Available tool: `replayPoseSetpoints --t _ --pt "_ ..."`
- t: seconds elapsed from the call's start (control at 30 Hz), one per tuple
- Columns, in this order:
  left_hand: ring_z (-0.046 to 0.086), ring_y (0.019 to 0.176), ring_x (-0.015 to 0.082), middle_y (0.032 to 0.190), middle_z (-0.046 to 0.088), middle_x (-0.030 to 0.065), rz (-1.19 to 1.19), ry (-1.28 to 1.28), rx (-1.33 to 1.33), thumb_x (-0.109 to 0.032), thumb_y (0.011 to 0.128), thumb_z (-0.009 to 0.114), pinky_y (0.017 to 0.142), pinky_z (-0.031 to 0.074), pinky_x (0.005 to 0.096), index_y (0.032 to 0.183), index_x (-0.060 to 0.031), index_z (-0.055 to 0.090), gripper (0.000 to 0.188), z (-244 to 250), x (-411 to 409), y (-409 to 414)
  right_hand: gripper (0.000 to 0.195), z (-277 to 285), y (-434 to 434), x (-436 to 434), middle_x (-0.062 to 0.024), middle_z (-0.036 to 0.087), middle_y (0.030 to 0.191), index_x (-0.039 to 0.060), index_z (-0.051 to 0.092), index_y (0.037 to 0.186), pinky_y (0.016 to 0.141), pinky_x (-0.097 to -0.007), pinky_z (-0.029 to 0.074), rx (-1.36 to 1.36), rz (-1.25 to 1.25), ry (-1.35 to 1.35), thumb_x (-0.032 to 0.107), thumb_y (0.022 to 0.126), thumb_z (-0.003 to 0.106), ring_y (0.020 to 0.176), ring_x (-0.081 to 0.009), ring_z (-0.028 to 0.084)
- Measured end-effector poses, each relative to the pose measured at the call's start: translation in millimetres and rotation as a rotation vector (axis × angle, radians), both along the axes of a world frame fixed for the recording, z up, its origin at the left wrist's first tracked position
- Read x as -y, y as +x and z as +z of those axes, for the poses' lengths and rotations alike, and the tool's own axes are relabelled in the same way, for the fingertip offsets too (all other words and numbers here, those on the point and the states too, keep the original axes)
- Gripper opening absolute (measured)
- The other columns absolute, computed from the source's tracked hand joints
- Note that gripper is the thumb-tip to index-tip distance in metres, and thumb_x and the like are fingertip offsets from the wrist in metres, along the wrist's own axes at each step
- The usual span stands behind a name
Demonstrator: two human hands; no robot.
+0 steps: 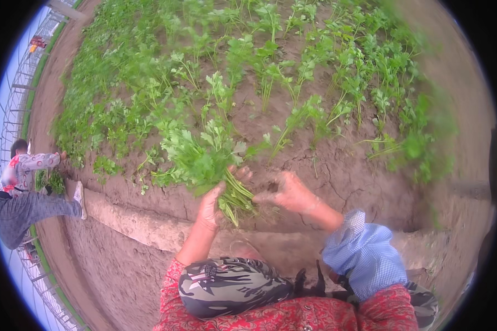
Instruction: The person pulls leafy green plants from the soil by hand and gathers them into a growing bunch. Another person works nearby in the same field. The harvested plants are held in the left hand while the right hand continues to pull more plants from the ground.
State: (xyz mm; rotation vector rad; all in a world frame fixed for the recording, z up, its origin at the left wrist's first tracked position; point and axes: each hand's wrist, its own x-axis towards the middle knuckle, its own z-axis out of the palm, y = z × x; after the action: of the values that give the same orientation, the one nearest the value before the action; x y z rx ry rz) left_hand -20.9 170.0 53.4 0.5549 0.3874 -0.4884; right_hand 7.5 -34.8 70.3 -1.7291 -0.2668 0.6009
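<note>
My left hand (pixel 213 203) is closed around a bunch of leafy green celery-like plants (pixel 205 161). Their leaves spread up and left, and their pale stems point down and right. Against the lower stem ends is my right hand (pixel 288 193), with fingers bent and thumb and forefinger close together; whether they pinch a stem or roots cannot be told. A blue checked sleeve cover (pixel 366 252) wraps my right forearm. More of the same plants grow in the soil bed (pixel 248 99) beyond my hands.
A raised soil ridge (pixel 149 223) runs between me and the bed. At the far left another person (pixel 25 186) bends towards the bed's edge, beside a pile of cut or pulled greens (pixel 56 182). A metal greenhouse frame (pixel 18 99) stands behind. My camouflage-covered knee (pixel 232 287) is below my hands.
</note>
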Motion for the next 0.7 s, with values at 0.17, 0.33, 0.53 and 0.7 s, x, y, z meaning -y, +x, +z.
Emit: replayPoseSetpoints --t 0.17,0.33,0.53,0.7 --pt "0.041 0.119 0.0341 0.127 0.043 0.0194 -0.049 0.069 -0.025 -0.021 0.080 0.059 0.088 0.047 0.0462 0.129 -0.0012 0.036 0.057 0.2 6.1 1.6 0.031 -6.9 -11.9 -1.8 -0.0220 0.060 0.074 -0.0013 0.063 0.084 0.066 -0.0427 0.046 0.264 0.084 -0.370 0.026 0.069 0.068 0.072 -0.0361 0.058" --pt "0.059 0.092 0.0280 0.107 0.058 0.0196 -0.198 0.259 -0.140 -0.013 0.077 0.063 0.077 0.052 0.0399 0.118 0.0060 0.045 0.049 -13.4 -5.3 -3.7 0.028 9.1 -3.7 20.7 -0.0171 0.061 0.076 -0.0008 0.060 0.092 0.065 -0.0343 0.047 0.024 0.035 0.026 0.020 0.073 0.065 0.069 -0.0230 0.059" --pt "0.062 0.079 0.0249 0.087 0.062 0.0141 -0.154 0.252 -0.096 -0.004 0.072 0.065 0.069 0.053 0.0360 0.106 0.0035 0.052 0.037 -2.2 -0.6 4.2 0.029 -14.6 -10.1 74.0 -0.0046 0.060 0.076 -0.0003 0.056 0.099 0.061 -0.0260 0.045 -0.186 -0.107 0.034 0.015 0.076 0.065 0.069 -0.0097 0.055" --pt "0.061 0.076 0.0222 0.086 0.061 0.0116 -0.030 0.239 -0.054 -0.005 0.072 0.065 0.066 0.053 0.0342 0.107 0.0029 0.052 0.039 -5.3 -19.7 1.8 0.031 -33.0 -6.6 103.8 -0.0058 0.062 0.079 -0.0016 0.056 0.100 0.062 -0.0257 0.047 -0.115 -0.364 -0.044 0.010 0.074 0.067 0.070 -0.0102 0.057"
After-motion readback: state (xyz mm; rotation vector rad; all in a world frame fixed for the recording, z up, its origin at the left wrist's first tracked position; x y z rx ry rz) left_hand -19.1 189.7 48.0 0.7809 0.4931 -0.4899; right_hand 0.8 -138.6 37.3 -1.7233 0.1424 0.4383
